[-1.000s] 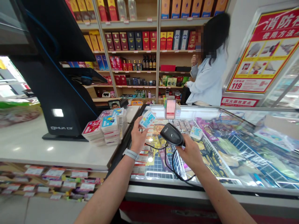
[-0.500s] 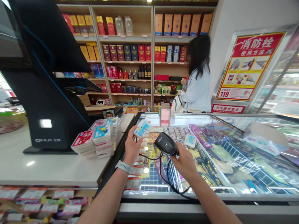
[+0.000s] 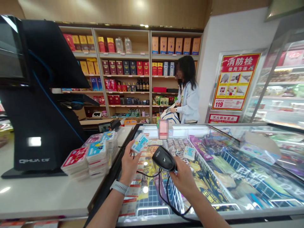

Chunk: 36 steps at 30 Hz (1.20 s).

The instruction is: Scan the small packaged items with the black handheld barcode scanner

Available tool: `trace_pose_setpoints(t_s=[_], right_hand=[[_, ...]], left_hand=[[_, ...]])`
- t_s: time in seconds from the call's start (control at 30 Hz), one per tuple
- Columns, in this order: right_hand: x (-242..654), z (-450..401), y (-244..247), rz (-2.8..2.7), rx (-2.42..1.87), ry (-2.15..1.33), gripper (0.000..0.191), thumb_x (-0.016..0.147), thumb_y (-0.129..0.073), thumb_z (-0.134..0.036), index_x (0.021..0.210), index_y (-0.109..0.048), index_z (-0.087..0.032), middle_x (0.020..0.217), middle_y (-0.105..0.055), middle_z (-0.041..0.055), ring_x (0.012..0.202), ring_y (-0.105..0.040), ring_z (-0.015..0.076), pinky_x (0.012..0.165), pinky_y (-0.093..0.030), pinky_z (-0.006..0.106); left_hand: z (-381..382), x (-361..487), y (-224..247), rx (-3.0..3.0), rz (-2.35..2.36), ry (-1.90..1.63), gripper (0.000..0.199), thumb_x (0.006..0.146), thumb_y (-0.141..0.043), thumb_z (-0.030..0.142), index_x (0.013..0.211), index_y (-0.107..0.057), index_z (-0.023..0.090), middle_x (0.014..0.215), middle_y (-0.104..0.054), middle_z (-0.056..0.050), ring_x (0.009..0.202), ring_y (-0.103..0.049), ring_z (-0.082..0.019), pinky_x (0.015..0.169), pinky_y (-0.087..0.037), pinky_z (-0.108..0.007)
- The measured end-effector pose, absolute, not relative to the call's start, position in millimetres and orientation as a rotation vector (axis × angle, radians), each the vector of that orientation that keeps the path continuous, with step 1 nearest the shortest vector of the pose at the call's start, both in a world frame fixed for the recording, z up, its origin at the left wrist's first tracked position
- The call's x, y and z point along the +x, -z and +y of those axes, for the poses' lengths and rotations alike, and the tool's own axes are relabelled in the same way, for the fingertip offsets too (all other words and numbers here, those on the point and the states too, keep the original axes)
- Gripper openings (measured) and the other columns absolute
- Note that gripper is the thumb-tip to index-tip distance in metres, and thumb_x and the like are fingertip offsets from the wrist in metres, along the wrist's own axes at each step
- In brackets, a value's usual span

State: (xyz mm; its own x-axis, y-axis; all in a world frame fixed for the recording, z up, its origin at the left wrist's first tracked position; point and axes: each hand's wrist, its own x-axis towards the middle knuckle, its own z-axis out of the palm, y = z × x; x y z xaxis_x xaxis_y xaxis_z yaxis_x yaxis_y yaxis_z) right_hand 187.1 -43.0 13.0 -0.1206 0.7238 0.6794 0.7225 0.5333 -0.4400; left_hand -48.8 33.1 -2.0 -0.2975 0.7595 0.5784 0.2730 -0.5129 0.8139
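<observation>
While my right hand (image 3: 183, 177) is wrapped tight around the handle of the black scanner (image 3: 163, 158), its head points left and a bit away from me. Its long side runs on a slant, from my right fingers up to the left. I hold it over the glass, just beside the small packet (image 3: 140, 143) in my left hand (image 3: 129, 163), and the two don't touch. My left thumb and fingers pinch that packet by its near end. It is tipped up, and its long side leans up to the right. A pale watch (image 3: 119, 186) sits on my left wrist. A black cord (image 3: 160, 193) loops down below the scanner.

Under both hands is a glass-topped chest (image 3: 190, 129) with wire baskets and bright bags inside. Just past my right hand, a second packet (image 3: 189, 153) lies flat on the glass. Farther past the scanner stands a pink thing (image 3: 163, 129), too blurry to tell. Out to the right of my grip, a box (image 3: 260, 152) is on the chest.

To the left of my left hand is a white counter (image 3: 52, 196). It has stacks of packets (image 3: 97, 150) and a big black till (image 3: 30, 126) on it. Well beyond my hands, a person (image 3: 189, 101) in a light blue top has a hand at a white bag (image 3: 169, 116). Behind are shelves (image 3: 140, 47) full of boxes and bottles, and a red and yellow poster (image 3: 236, 81) hangs on the wall to the right.
</observation>
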Motion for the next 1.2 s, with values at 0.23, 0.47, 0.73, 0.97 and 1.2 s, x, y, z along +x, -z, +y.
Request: trace_pose_setpoints(t_s=[0.23, 0.47, 0.73, 0.97, 1.2], right_hand=[[185.5, -43.1, -13.3, -1.838, -1.173, 0.036, 0.036, 0.071, -0.049, -0.007, 0.103, -0.056, -0.021, 0.092, -0.067, 0.0055, 0.084, -0.063, 0.0227, 0.073, -0.049, 0.035], [185.6, -41.1, -9.7, -1.834, -1.150, 0.039, 0.031, 0.074, -0.051, -0.010, 0.102, -0.056, -0.021, 0.091, -0.067, 0.0054, 0.084, -0.063, 0.0229, 0.073, -0.050, 0.034], [186.0, -42.1, -10.6, -1.842, -1.186, 0.035, 0.034, 0.073, -0.051, -0.009, 0.105, -0.055, -0.021, 0.093, -0.067, 0.0060, 0.086, -0.064, 0.0238, 0.073, -0.050, 0.035], [188.1, -41.9, -10.6, -1.860, -1.188, 0.051, 0.030, 0.077, -0.051, -0.011, 0.105, -0.055, -0.020, 0.093, -0.067, 0.0060, 0.084, -0.063, 0.0234, 0.073, -0.050, 0.035], [189.0, -40.0, -9.6, -1.867, -1.145, 0.078, 0.038, 0.078, -0.051, -0.011, 0.115, -0.055, -0.019, 0.099, -0.068, 0.0074, 0.090, -0.065, 0.0227, 0.077, -0.051, 0.035]], left_hand=[[33.1, -49.8, 2.7, 1.588, 1.314, -1.850, 0.063, 0.077, -0.067, 0.026, 0.137, -0.046, 0.027, 0.129, -0.059, -0.009, 0.108, -0.062, -0.022, 0.099, -0.049, -0.040], [36.3, -49.6, 6.9, 1.579, 1.288, -1.850, 0.061, 0.077, -0.067, 0.028, 0.135, -0.047, 0.026, 0.130, -0.058, -0.010, 0.109, -0.063, -0.023, 0.099, -0.049, -0.041], [33.4, -47.6, 4.0, 1.576, 1.281, -1.831, 0.062, 0.076, -0.068, 0.026, 0.135, -0.046, 0.026, 0.132, -0.057, -0.010, 0.109, -0.063, -0.022, 0.097, -0.050, -0.039], [34.2, -47.5, 6.8, 1.593, 1.249, -1.838, 0.064, 0.077, -0.066, 0.020, 0.137, -0.045, 0.026, 0.132, -0.057, -0.009, 0.110, -0.062, -0.021, 0.097, -0.049, -0.037], [35.0, -47.6, 7.2, 1.614, 1.257, -1.848, 0.064, 0.076, -0.069, 0.022, 0.136, -0.046, 0.025, 0.133, -0.057, -0.010, 0.107, -0.063, -0.020, 0.097, -0.049, -0.037]])
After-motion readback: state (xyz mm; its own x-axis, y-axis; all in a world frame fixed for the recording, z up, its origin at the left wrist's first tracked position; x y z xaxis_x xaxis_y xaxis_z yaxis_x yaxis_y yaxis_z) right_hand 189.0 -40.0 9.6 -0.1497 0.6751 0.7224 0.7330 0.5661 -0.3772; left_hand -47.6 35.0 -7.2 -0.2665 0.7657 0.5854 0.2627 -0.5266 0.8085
